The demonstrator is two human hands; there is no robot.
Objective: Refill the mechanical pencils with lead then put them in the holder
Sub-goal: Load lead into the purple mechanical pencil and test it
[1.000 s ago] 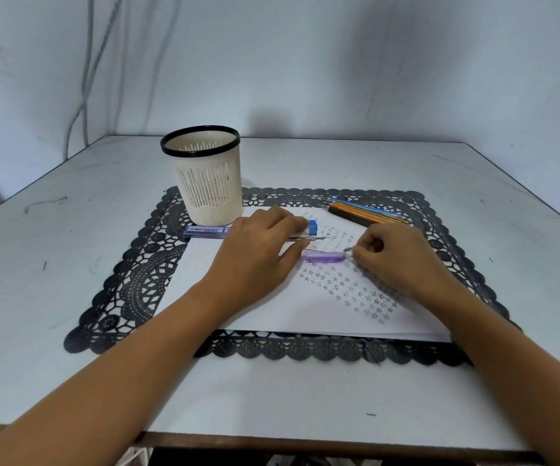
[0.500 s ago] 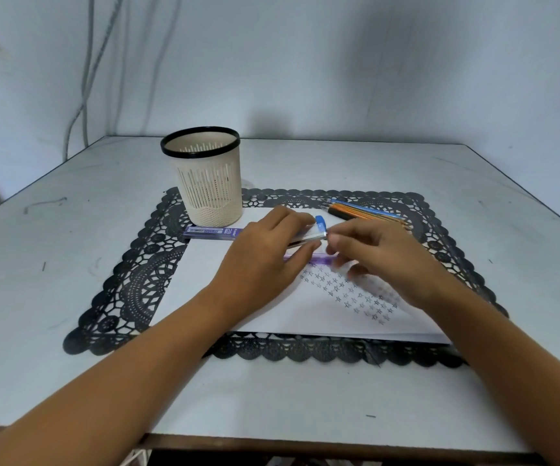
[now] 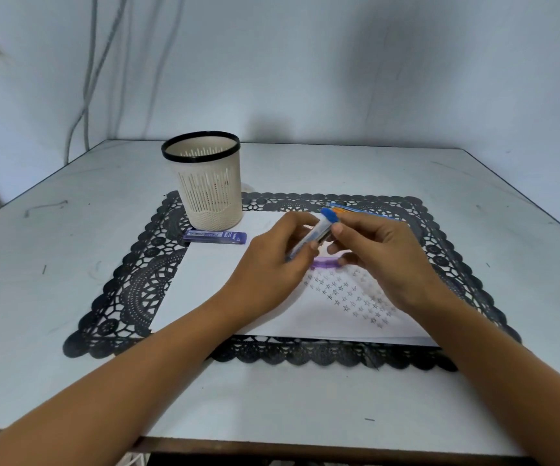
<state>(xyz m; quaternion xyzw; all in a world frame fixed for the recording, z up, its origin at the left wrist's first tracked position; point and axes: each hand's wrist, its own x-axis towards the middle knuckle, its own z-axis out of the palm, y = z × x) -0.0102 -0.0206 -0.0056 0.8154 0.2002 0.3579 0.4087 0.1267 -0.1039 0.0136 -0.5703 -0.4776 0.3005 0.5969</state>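
My left hand grips a clear mechanical pencil with a blue cap, tilted up to the right above the paper. My right hand meets it, thumb and forefinger pinching the pencil just under the blue cap. A purple mechanical pencil lies on the white paper beneath both hands, mostly hidden. The cream slotted holder with a black rim stands at the back left of the mat. A purple lead case lies flat in front of the holder.
A black lace placemat lies under the paper on the white table. Orange and blue pencils lie at the mat's back edge behind my hands. Cables hang down the wall at the left.
My left hand lifted the blue-capped pencil off the paper and tilted it upward. My right hand left the purple pencil's tip and moved left and up onto the blue-capped pencil.
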